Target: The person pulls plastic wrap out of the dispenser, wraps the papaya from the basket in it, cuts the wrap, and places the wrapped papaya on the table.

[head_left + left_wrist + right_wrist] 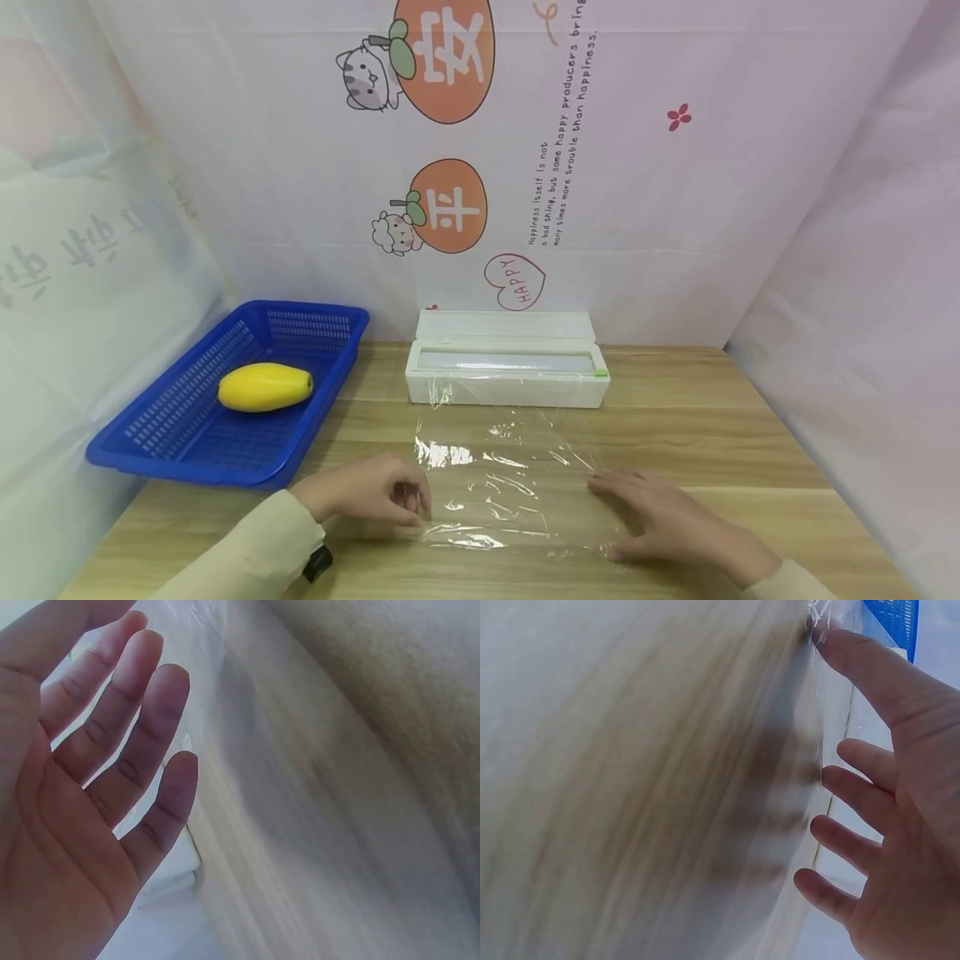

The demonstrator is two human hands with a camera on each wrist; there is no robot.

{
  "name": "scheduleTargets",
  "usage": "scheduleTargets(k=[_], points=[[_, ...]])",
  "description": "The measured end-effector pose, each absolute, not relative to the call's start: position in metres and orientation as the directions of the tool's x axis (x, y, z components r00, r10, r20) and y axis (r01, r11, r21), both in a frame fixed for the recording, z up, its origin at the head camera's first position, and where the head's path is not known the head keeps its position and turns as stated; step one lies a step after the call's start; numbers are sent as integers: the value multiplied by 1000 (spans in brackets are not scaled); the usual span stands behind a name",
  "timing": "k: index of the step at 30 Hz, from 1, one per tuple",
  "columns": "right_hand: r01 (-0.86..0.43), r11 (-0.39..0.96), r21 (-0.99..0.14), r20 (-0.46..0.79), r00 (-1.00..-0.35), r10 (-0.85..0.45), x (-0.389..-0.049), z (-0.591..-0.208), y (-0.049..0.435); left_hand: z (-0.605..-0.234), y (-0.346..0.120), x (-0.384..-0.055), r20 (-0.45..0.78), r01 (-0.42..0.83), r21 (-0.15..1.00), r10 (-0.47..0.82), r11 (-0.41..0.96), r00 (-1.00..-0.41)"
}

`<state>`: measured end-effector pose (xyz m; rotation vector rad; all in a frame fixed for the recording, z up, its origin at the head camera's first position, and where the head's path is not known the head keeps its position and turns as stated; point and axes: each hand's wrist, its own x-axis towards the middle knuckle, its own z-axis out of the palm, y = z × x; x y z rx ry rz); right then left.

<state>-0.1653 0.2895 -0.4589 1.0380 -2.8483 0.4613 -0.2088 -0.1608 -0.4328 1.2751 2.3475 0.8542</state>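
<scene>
A sheet of clear plastic wrap [487, 492] stretches forward from a white cling film box [510, 387], whose lid stands up at the back. My left hand [375, 492] is at the sheet's near left edge, fingers loosely bent. In the left wrist view its fingers [154, 742] are apart with nothing between them. At the right edge, my right hand [667, 521] has its fingers spread. Its thumb [885, 671] touches the film's near corner in the right wrist view. Whether the left fingertips touch the film I cannot tell.
A blue plastic basket [300, 446] stands at the left, with a yellow papaya-like fruit [264, 387] lying in it. The wooden table [720, 433] ends at a printed cloth backdrop [637, 208]. A green slider [601, 372] sits at the box's right end.
</scene>
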Motion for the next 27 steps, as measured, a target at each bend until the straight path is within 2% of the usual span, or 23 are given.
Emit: scheduleTargets(k=[7,14,21,27], points=[[-620,731,-285,142,-781,-607,-165,-461,290,-424,-172,-222,-22,581,652,779,486,-627],[-620,729,-290,138,-781,-609,-165,-461,291,-385,-193,-239,156,661,541,711,520,-686],[-624,729,-280,141,-778,-612,-166,-461,291,-345,-220,-247,222,590,530,572,609,-790],[-614,737,-282,127,-786,-606,-166,-463,292,-324,-253,-259,245,496,494,432,714,-868]])
